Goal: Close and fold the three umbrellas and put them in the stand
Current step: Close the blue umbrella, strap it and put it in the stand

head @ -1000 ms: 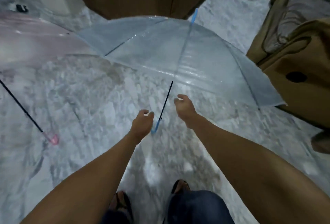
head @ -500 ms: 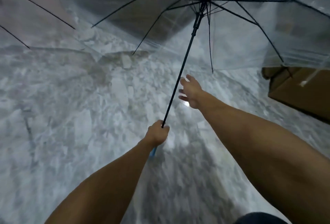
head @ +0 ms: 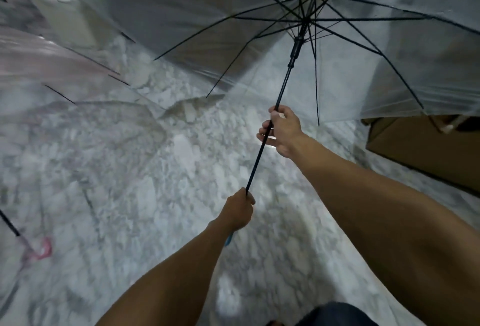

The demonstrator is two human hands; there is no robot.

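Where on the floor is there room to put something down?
Bare floor lies between the left hand and the pink handle. It is crowded up top: the pink umbrella on the left, the clear umbrella and box on the right.

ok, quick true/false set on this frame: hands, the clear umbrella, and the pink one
1. The left hand holds the clear umbrella at the blue handle end. True.
2. The right hand hangs free of the shaft. False: its fingers curl round the shaft, below the runner.
3. The clear umbrella's canopy is folded shut. False: the ribs are spread and the canopy is open.
4. An umbrella with a pink handle lies on the floor at left. True.
5. The stand is in view. False: none shows.
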